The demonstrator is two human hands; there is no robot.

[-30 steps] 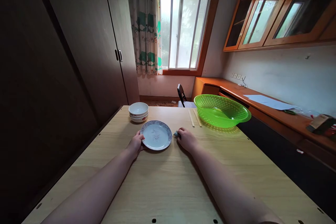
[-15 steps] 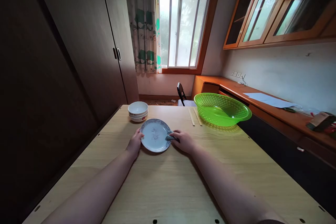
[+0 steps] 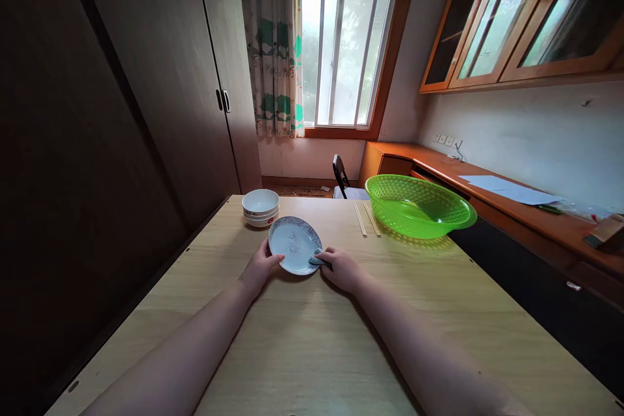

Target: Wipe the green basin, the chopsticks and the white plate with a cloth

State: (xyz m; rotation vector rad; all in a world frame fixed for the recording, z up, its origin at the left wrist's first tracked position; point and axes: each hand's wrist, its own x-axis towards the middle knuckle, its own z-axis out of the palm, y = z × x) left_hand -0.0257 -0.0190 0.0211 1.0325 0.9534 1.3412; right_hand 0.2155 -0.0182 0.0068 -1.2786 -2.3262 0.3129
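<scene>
A white plate [image 3: 294,244] with a patterned blue-grey rim is held tilted above the middle of the table. My left hand [image 3: 262,268] is closed on its left edge, thumb over the rim and fingers underneath. In my right hand [image 3: 341,270] is a bunched grey-green cloth [image 3: 318,260], pressed against the plate's right rim. Just beyond the plate, to the left, stands a stack of white bowls [image 3: 260,208] with red decoration.
Several chopsticks [image 3: 366,220] lie on the pale wooden table [image 3: 292,351], beside a bright green plastic basket [image 3: 422,208] at the far right. Past the table are a folding chair [image 3: 341,175] and an orange-brown desk [image 3: 419,153]. A dark wardrobe [image 3: 146,110] borders the left.
The plate has tilted up further, and my left thumb has come over its rim. My right hand keeps the cloth at the rim. The whole view has shifted slightly.
</scene>
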